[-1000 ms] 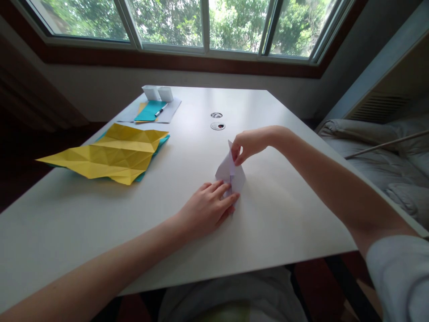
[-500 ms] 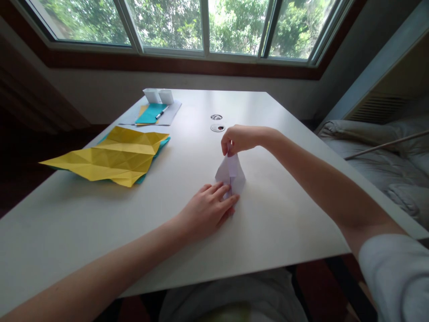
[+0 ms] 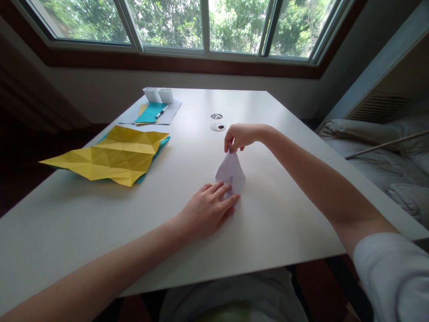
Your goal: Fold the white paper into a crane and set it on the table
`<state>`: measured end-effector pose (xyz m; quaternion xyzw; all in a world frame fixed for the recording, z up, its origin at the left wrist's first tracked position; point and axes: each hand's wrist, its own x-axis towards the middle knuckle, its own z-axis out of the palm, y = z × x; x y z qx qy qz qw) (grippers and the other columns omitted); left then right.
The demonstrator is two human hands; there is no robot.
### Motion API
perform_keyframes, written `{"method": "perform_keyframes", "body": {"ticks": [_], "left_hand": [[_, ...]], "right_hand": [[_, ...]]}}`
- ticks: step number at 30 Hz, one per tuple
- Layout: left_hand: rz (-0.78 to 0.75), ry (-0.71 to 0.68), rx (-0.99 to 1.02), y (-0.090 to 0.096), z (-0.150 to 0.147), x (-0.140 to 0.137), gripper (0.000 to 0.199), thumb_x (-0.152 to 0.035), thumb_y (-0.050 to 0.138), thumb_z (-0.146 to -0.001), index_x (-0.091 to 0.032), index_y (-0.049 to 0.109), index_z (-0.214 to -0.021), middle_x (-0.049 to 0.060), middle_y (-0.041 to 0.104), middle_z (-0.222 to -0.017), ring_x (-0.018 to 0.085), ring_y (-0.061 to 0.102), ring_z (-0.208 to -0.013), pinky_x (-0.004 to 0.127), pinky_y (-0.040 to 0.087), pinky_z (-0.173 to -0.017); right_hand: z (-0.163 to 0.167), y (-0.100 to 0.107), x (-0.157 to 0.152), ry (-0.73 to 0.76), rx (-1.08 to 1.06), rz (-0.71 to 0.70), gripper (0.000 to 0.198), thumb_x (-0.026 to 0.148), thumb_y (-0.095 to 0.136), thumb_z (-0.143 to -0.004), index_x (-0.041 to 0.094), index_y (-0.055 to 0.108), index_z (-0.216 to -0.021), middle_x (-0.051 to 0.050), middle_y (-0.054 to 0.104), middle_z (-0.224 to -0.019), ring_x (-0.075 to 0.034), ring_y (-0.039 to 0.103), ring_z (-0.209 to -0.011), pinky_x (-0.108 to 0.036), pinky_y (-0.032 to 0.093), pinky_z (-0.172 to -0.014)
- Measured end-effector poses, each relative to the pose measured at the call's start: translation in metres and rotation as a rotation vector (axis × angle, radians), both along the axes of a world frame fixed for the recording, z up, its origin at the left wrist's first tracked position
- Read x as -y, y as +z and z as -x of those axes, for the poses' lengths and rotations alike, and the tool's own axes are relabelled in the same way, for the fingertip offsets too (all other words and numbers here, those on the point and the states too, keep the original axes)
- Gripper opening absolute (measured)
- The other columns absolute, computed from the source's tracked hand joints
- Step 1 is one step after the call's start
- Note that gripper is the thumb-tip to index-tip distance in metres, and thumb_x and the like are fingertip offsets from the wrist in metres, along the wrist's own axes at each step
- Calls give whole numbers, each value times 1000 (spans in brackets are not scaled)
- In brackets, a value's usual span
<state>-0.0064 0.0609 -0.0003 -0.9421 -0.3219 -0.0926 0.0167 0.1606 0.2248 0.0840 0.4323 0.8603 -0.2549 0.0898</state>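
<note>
A folded piece of white paper (image 3: pixel 237 175), kite-shaped with a crease down its middle, lies on the white table (image 3: pixel 288 214). My left hand (image 3: pixel 211 209) rests palm down on its near end, fingers stretched out, covering the lower left part. At the far tip, the thumb and fingers of my right hand (image 3: pixel 238 137) pinch the paper's narrow point. That tip is partly hidden by the fingers.
Creased yellow paper (image 3: pixel 127 152) over teal paper spreads at the left. Farther back are two small white boxes (image 3: pixel 166 95), teal sheets (image 3: pixel 150 112) and a pen (image 3: pixel 161 112). Two round metal fittings (image 3: pixel 217 127) sit in the tabletop beyond my right hand.
My right hand has shifted slightly to the right at the paper's tip, and its fingers have changed position. A narrow flap visible below the fingers earlier looks different now. My left hand has stayed put.
</note>
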Motion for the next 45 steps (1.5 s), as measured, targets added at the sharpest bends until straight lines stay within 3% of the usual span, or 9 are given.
{"method": "perform_keyframes", "body": {"ticks": [10, 20, 24, 29, 36, 45], "left_hand": [[-12, -1, -8, -2, -1, 0, 35, -31, 33, -92, -22, 51, -121, 13, 52, -124, 29, 48, -114, 43, 41, -88], [-20, 4, -1, -4, -1, -1, 35, -31, 34, -92, -21, 52, -120, 13, 53, -122, 29, 49, -114, 43, 41, -88], [-26, 3, -5, -3, -1, 0, 34, -31, 34, -92, -21, 52, -119, 13, 53, -123, 29, 49, -113, 42, 42, -88], [-25, 10, -6, -3, 0, 0, 35, -31, 33, -92, -21, 52, -119, 13, 53, -122, 28, 49, -113, 42, 42, -88], [-29, 7, -4, -3, 0, 0, 35, -31, 33, -92, -21, 52, -119, 13, 53, -122, 28, 49, -113, 42, 42, -88], [-26, 9, -13, -3, 1, 2, 36, -32, 31, -92, -21, 51, -121, 13, 53, -123, 28, 48, -114, 42, 41, -89]], "right_hand": [[2, -11, 0, -148, -99, 79, 18, 12, 61, -72, 16, 69, -88, -6, 67, -85, -14, 63, -71, -23, 53, -57], [10, 2, 6, -168, 39, 156, 19, 15, 66, -70, 10, 63, -88, -7, 66, -80, -15, 64, -64, -27, 55, -58], [12, 4, 11, -153, 64, 143, 27, 14, 68, -68, 9, 62, -94, -7, 66, -79, -16, 64, -65, -26, 54, -57], [6, 7, 18, -138, 42, 32, 45, 7, 67, -64, 13, 57, -108, -6, 65, -80, -16, 64, -63, -24, 53, -50], [-4, 6, 18, -152, -28, -9, 25, 7, 62, -68, 13, 62, -93, -5, 66, -79, -14, 64, -60, -23, 53, -50], [2, -3, 15, -223, -18, -39, 15, 7, 63, -67, 10, 67, -81, -5, 66, -63, -15, 64, -58, -23, 54, -52]]}}
